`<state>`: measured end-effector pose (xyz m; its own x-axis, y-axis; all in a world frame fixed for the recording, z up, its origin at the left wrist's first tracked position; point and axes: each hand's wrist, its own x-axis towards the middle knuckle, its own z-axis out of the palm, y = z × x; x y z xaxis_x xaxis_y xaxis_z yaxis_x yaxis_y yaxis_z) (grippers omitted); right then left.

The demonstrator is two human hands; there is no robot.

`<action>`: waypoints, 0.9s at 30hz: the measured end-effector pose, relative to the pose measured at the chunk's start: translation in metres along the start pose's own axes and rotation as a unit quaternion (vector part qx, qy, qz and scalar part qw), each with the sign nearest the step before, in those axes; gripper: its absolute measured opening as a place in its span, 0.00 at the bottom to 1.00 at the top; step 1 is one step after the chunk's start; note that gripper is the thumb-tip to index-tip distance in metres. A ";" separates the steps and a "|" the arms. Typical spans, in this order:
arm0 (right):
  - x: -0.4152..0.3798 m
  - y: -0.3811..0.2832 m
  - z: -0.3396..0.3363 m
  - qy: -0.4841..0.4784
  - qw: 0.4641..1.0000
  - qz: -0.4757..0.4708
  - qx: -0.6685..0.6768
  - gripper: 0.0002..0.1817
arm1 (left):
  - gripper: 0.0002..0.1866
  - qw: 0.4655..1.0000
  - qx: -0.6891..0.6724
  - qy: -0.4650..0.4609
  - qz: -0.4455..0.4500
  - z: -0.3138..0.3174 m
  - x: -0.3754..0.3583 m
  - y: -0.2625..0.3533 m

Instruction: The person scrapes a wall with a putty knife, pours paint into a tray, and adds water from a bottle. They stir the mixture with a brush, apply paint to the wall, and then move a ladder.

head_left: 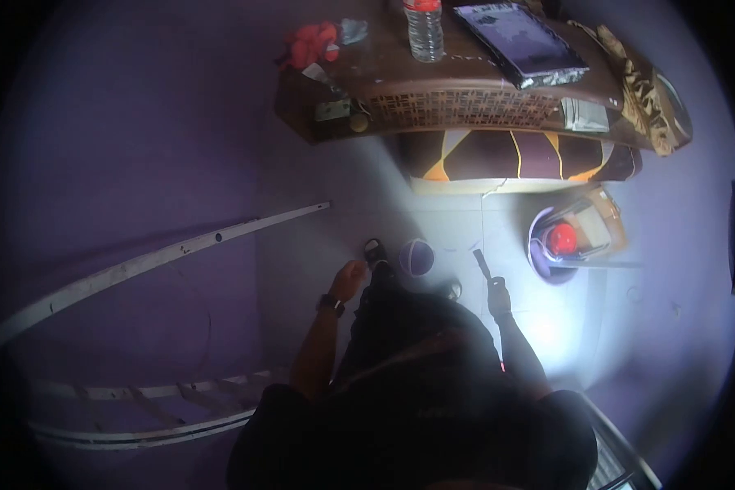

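Observation:
My right hand [499, 297] is wrapped round a dark, narrow tool [482, 264] that looks like a paintbrush, its end pointing away from me. My left hand [349, 280], with a dark watch [330, 305] at the wrist, hangs over the floor near my sandalled foot [375, 252]. Its fingers look bent, and I cannot make out anything in them. Between the hands, a small round tub [417, 258] holding something purple stands on the pale floor, with a thin handle across it. Neither hand touches the tub.
Ahead is a brown wooden table [367, 73] with a water bottle [425, 33], a purple-stained tray [521, 42] and red cloth [310, 45]. A bucket [537, 261] and a cardboard box [615, 216] stand right. At left are a white bar [171, 255] and a ladder [147, 438].

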<state>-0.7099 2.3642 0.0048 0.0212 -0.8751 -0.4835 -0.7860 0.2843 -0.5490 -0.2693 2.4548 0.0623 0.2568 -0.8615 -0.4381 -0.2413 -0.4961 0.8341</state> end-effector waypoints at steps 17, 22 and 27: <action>0.021 -0.007 -0.009 -0.096 0.883 0.002 0.459 0.26 | 0.19 0.907 0.410 -0.094 -0.002 -0.012 -0.222 -0.283; -0.006 -0.095 -0.038 -0.233 0.810 -0.012 0.538 0.23 | 0.16 0.962 0.274 -0.013 0.009 -0.032 -0.155 -0.196; -0.009 -0.155 -0.029 -0.343 0.825 -0.066 0.444 0.22 | 0.19 0.998 -0.038 0.010 -0.039 -0.011 -0.038 0.022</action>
<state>-0.6058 2.3162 0.1140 0.6543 -0.5811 -0.4840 0.0082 0.6455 -0.7637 -0.2739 2.4776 0.1009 0.2919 -0.8173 -0.4968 -0.1483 -0.5518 0.8207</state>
